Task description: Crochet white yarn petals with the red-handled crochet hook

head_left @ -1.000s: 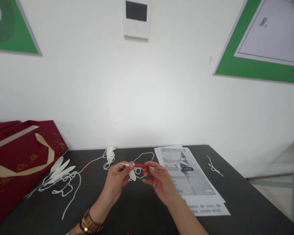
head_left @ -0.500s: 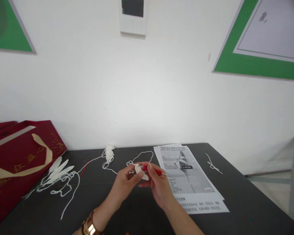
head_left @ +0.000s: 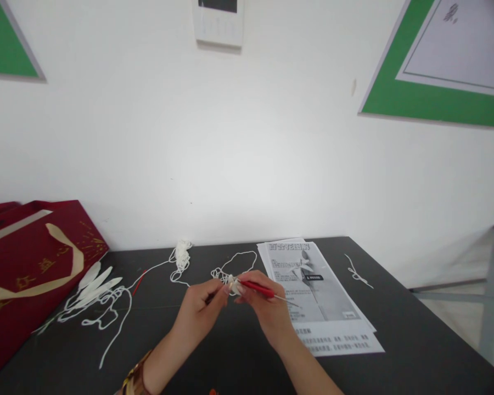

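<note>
A small white crocheted piece [head_left: 233,286] is pinched in the fingertips of my left hand [head_left: 203,307]. My right hand [head_left: 268,310] is closed around a red-handled crochet hook [head_left: 259,288], whose thin metal shaft points right over the papers. The right fingertips also touch the white piece, and they hide part of it. Loose white yarn [head_left: 247,253] loops on the table just behind my hands. A bundled hank of white yarn [head_left: 183,254] lies farther back to the left.
Several white crocheted petals [head_left: 94,286] with trailing yarn lie beside a dark red bag [head_left: 41,247] on the left. Printed sheets [head_left: 333,302] are on the right of the black table [head_left: 395,340]. Beyond them lies a knotted white strand [head_left: 358,276]. A wall stands behind.
The hook has turned in my right hand, so its metal end shows more to the right. My fingertips have come together around the white piece, and the view has shifted slightly.
</note>
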The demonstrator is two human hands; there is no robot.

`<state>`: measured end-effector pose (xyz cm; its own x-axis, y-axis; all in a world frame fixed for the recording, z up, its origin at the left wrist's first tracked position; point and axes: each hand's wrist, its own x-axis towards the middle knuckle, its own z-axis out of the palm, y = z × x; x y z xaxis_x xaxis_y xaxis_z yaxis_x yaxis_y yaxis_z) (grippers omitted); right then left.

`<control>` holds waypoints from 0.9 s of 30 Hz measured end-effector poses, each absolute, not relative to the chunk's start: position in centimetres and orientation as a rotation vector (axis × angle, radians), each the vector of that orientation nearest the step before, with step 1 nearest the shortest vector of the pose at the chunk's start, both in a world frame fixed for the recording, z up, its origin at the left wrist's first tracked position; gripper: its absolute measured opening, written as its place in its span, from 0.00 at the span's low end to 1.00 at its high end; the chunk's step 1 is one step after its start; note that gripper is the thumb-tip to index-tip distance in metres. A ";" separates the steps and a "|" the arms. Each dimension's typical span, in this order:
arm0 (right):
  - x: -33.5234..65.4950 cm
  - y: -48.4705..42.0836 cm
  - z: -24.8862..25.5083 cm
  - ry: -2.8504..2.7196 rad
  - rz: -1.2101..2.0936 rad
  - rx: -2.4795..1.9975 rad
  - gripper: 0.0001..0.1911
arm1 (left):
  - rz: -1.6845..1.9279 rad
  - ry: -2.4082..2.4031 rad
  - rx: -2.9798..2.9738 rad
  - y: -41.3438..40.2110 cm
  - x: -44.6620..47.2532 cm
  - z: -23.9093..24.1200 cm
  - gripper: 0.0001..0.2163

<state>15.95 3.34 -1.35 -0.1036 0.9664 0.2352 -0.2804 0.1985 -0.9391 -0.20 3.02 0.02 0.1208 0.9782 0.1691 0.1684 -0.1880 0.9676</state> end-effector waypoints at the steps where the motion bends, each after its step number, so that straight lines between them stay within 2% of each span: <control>1: 16.0 3.4 -1.3 -1.247 1.192 -0.782 0.05 | 1.172 1.168 1.484 3.1 -0.3 0.1 0.19; 10: 16.1 2.7 -1.3 -1.521 0.807 -0.765 0.10 | 1.142 1.005 1.055 3.3 -0.2 -0.2 0.20; 16: 16.9 2.2 -2.0 -1.841 0.265 -0.653 0.25 | 1.005 0.913 0.982 3.0 0.6 -0.1 0.17; 19: 17.2 2.1 -2.2 -2.053 0.085 -0.597 0.25 | 1.031 0.904 0.929 2.8 0.7 -0.1 0.15; 23: 17.0 2.1 -1.9 -2.032 -0.001 -0.655 0.25 | 1.076 0.899 0.842 2.9 0.4 -0.3 0.13; 27: 16.6 2.1 -1.4 -1.946 0.111 -0.634 0.25 | 1.087 0.898 0.776 3.0 0.3 -0.5 0.11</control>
<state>16.61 2.14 -1.38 -0.3208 0.4774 0.8180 0.3811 0.8557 -0.3499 0.25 2.96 -0.50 0.2030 0.9542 -0.2196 -0.3954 0.2851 0.8732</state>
